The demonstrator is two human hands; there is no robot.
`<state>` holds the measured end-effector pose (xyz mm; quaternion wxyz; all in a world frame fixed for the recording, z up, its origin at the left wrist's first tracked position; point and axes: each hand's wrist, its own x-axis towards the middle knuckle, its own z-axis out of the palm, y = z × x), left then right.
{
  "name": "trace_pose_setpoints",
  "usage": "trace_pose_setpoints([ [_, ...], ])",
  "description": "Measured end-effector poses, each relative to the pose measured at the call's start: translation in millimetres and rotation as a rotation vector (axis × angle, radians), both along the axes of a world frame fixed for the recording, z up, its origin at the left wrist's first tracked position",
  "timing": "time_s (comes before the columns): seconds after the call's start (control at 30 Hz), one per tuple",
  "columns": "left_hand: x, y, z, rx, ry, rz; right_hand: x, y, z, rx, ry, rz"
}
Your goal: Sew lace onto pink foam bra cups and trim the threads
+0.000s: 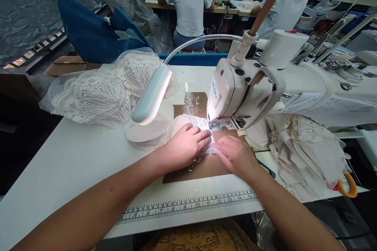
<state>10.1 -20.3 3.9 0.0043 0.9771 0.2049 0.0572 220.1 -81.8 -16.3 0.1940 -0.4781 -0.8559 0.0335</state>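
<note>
A white lace fabric piece (196,120) lies under the needle area of the white JUKI sewing machine (225,88). On its left side my left hand (190,145) rests with fingers curled together, gripping the cloth. My right hand (235,155) pinches the near edge of the same piece between thumb and fingers, just before the presser foot (216,126). The two hands nearly meet at the fingertips. Beneath them a brown sheet (203,166) covers part of the machine table (88,180). The needle tip itself is hard to make out.
A lamp (152,93) hangs left of the machine head. Lace pieces (100,92) lie heaped at left; another stack (303,149) is at right, near orange-handled scissors (350,185). A printed ruler (188,206) runs along the front edge. People (190,6) sit behind.
</note>
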Motion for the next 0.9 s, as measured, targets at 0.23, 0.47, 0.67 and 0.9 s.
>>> trace_pose_setpoints([
  [0.23,-1,9,-6.3,0.032,-0.003,0.046,-4,3,-0.5,0.048,-0.082,-0.065],
  [0.47,-1,17,-5.3,0.034,-0.015,0.112,-8,6,2.4,-0.017,-0.138,-0.112],
  [0.67,-3,26,-10.1,-0.024,-0.083,0.16,-12,10,3.9,-0.074,-0.16,-0.163],
  [0.9,-8,28,-13.4,-0.058,-0.211,0.199,-13,13,4.1,-0.054,-0.153,-0.16],
])
